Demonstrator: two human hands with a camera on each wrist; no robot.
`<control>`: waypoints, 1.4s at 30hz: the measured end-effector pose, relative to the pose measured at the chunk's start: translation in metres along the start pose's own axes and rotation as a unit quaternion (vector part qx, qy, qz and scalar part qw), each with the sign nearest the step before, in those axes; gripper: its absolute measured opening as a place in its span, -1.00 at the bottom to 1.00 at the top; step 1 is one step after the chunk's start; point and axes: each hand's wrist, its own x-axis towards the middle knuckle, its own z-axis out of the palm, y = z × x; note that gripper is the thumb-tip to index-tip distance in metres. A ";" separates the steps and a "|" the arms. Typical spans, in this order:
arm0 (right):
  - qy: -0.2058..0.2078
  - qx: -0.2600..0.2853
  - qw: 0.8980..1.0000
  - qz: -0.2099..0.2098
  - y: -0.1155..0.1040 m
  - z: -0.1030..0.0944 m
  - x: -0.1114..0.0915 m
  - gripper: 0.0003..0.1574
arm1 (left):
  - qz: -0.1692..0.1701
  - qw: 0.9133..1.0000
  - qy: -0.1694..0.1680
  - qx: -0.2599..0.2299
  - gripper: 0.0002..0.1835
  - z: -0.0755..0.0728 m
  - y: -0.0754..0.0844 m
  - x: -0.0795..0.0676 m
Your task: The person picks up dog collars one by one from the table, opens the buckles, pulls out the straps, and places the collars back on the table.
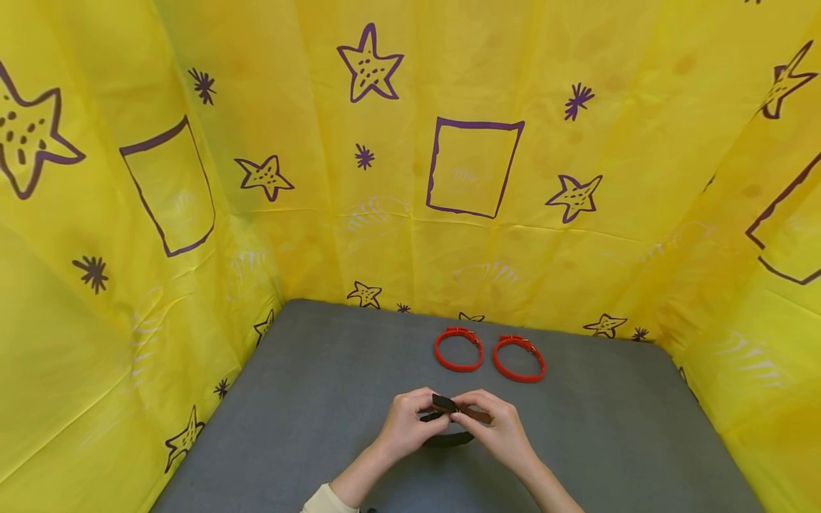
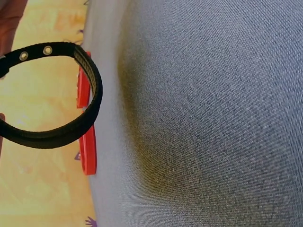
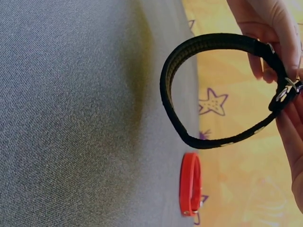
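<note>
A black buckle collar (image 1: pixel 449 440), fastened into a loop, is held above the table between both hands. My left hand (image 1: pixel 410 422) pinches the strap on the left side, beside the collar's end. From the right, my right hand (image 1: pixel 495 422) grips the collar with thumb and fingers close to the buckle. The right wrist view shows the metal buckle (image 3: pixel 282 93) with the strap passing through it. Metal eyelets (image 2: pixel 47 49) dot the band in the left wrist view. The loop hangs below the fingers, its padded lining facing inward.
Two red collars (image 1: pixel 458 368) (image 1: pixel 521 378) lie side by side on the grey table (image 1: pixel 333 370), beyond the hands and slightly right. Yellow cloth walls (image 1: pixel 288 242) with purple star drawings enclose the table at the back and both sides.
</note>
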 end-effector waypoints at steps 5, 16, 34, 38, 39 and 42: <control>0.004 -0.015 1.000 -0.003 -0.008 0.001 0.001 -0.67 | -0.032 0.999 -0.012 -0.027 -0.88 -0.007 0.016 0.004; -0.039 -0.026 0.998 0.037 -0.034 -0.011 0.006 -0.64 | -0.086 0.994 -0.010 -0.058 -0.90 -0.011 0.013 0.002; -0.031 -0.003 0.998 0.057 -0.030 -0.010 0.006 -0.79 | -0.120 0.987 0.000 -0.105 -0.92 -0.017 0.013 0.001; -0.036 0.005 0.997 0.069 -0.031 -0.011 0.006 -0.79 | -0.125 0.986 0.003 -0.109 -0.91 -0.016 0.008 -0.001; -0.037 0.007 0.997 0.072 -0.031 -0.011 0.006 -0.79 | -0.126 0.986 0.004 -0.109 -0.91 -0.016 0.007 -0.001; -0.037 0.012 0.996 0.079 -0.033 -0.011 0.006 -0.79 | -0.128 0.986 0.007 -0.111 -0.92 -0.016 0.007 -0.002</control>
